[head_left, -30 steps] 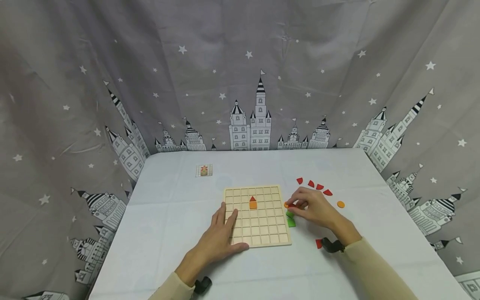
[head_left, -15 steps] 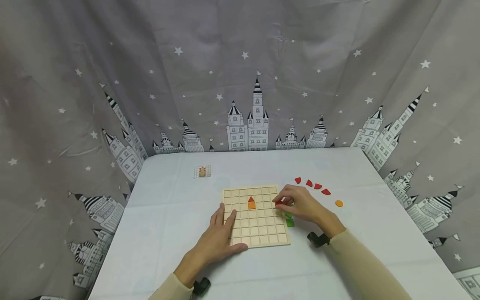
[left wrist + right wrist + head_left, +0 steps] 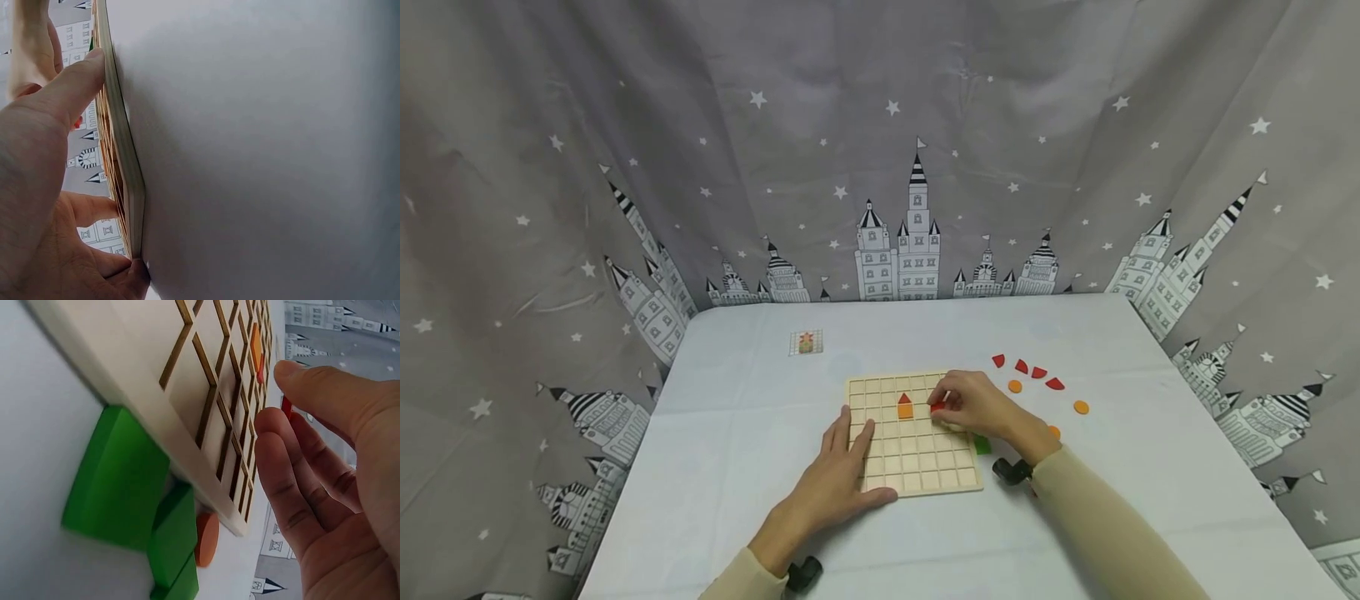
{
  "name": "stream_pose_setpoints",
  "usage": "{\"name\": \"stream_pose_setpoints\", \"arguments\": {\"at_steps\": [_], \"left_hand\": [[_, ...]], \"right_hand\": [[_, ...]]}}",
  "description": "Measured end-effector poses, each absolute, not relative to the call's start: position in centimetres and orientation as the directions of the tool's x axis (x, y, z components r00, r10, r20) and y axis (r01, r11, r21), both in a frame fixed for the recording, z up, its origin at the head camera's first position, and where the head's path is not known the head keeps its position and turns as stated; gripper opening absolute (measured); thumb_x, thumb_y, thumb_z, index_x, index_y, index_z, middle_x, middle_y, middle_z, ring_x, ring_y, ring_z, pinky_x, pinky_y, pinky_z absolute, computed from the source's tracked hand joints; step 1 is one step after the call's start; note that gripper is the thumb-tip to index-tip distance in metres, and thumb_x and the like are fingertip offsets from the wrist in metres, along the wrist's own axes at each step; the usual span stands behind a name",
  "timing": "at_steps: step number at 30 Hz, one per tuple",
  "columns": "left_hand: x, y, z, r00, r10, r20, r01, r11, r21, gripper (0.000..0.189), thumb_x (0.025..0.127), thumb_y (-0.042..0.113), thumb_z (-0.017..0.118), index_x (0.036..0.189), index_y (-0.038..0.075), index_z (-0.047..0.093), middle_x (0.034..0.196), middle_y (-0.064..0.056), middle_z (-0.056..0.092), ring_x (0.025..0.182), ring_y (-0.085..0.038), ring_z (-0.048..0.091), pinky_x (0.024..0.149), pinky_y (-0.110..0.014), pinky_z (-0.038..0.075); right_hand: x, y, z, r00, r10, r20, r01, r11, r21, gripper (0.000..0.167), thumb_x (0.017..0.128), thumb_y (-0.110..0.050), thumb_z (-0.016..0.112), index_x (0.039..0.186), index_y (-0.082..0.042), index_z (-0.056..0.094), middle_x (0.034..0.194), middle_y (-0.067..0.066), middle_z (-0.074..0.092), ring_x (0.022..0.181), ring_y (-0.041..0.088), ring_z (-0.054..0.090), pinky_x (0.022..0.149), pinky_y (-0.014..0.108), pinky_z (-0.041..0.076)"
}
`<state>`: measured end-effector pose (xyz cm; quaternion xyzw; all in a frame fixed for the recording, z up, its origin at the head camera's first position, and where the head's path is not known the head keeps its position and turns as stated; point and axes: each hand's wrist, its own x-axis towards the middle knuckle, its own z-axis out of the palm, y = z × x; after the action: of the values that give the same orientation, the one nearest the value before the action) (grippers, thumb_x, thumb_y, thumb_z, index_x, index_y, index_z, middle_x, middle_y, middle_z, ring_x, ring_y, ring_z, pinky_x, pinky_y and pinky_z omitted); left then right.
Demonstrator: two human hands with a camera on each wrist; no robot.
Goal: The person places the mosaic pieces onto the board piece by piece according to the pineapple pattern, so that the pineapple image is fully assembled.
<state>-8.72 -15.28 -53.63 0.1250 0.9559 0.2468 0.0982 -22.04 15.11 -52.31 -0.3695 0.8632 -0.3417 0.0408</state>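
Note:
A pale wooden grid board (image 3: 917, 460) lies on the white table. My left hand (image 3: 835, 475) rests along its left and front edges with the fingers spread. On the board sit an orange square (image 3: 906, 412) and, just above it, a red triangle (image 3: 904, 398). Over the board's right half, my right hand (image 3: 977, 407) pinches a small red piece (image 3: 937, 407) between thumb and fingertips; most of that piece is hidden. In the right wrist view, a green block (image 3: 115, 481), green slanted pieces (image 3: 175, 534) and an orange disc (image 3: 207, 539) lie beside the board.
Several red wedge pieces (image 3: 1022, 367) lie in a row at the back right, near an orange disc (image 3: 1015, 387) and another orange disc (image 3: 1081, 407). A small picture card (image 3: 806, 342) lies back left. Behind the table hangs a grey castle-print curtain (image 3: 880, 125).
My right hand has carried the red piece leftward from beside the board to over its right half. Orange discs behind that hand have come into sight. The left hand stays put.

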Motion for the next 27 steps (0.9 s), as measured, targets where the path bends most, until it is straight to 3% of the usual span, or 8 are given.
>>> {"name": "stream_pose_setpoints", "arguments": {"at_steps": [6, 15, 27], "left_hand": [[-8.7, -15.2, -53.4, -0.949, 0.288, -0.125, 0.194, 0.85, 0.49, 0.124, 0.092, 0.071, 0.092, 0.182, 0.005, 0.038, 0.192, -0.036, 0.01, 0.178, -0.055, 0.024, 0.119, -0.068, 0.059], [-8.6, -15.1, -53.4, -0.946, 0.294, -0.138, 0.192, 0.849, 0.492, 0.124, 0.092, 0.072, 0.091, 0.182, 0.005, 0.038, 0.192, -0.036, 0.01, 0.178, -0.056, 0.023, 0.12, -0.068, 0.058], [-8.8, -15.2, -53.6, -0.948, 0.294, -0.122, 0.202, 0.852, 0.483, 0.125, 0.091, 0.073, 0.091, 0.182, 0.005, 0.038, 0.192, -0.036, 0.011, 0.177, -0.056, 0.025, 0.116, -0.068, 0.061]], "right_hand": [[-22.4, 14.2, -52.4, -0.723, -0.675, 0.148, -0.605, 0.515, -0.607, 0.014, 0.1, -0.011, 0.094, 0.113, -0.007, 0.088, 0.107, 0.004, 0.082, 0.092, 0.018, 0.073, 0.084, 0.026, 0.063], [-23.1, 13.5, -53.0, -0.707, -0.699, 0.103, -0.618, 0.54, -0.572, 0.005, 0.103, -0.016, 0.092, 0.107, -0.015, 0.091, 0.107, -0.001, 0.081, 0.095, 0.009, 0.069, 0.087, 0.026, 0.061], [-23.7, 13.3, -52.7, -0.672, -0.735, 0.087, -0.647, 0.526, -0.552, 0.012, 0.108, -0.007, 0.083, 0.11, -0.015, 0.092, 0.115, -0.002, 0.083, 0.111, 0.017, 0.078, 0.105, 0.041, 0.067]]}}
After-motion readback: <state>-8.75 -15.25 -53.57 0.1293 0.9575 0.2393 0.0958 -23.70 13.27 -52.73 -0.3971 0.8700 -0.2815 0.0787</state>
